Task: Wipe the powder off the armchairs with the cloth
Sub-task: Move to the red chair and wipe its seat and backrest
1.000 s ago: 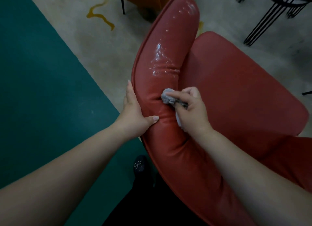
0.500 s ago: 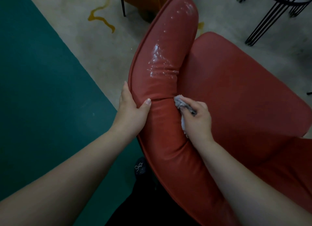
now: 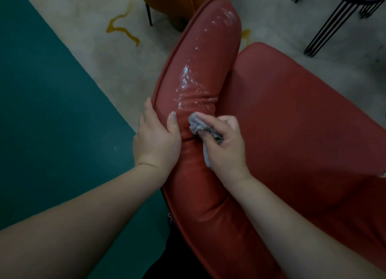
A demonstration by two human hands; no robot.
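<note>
Two hands work a padded, glossy red armchair (image 3: 292, 122): the left hand (image 3: 156, 141) clasps its rounded armrest (image 3: 200, 74), and the right hand (image 3: 225, 145) bunches a crumpled grey cloth (image 3: 198, 125) just below white powder streaks (image 3: 188, 78). Beyond the armchair lies pale floor (image 3: 83, 45) beside teal carpet (image 3: 41, 101).

Lounge, armchairs (image 3: 292, 122), wire-legged table (image 3: 338, 17)

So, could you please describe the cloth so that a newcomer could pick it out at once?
Find the red leather armchair, then its padded arm. The crumpled grey cloth lies there, pinched by the right hand, just below the white powder streaks; nothing else there is grey.
</note>
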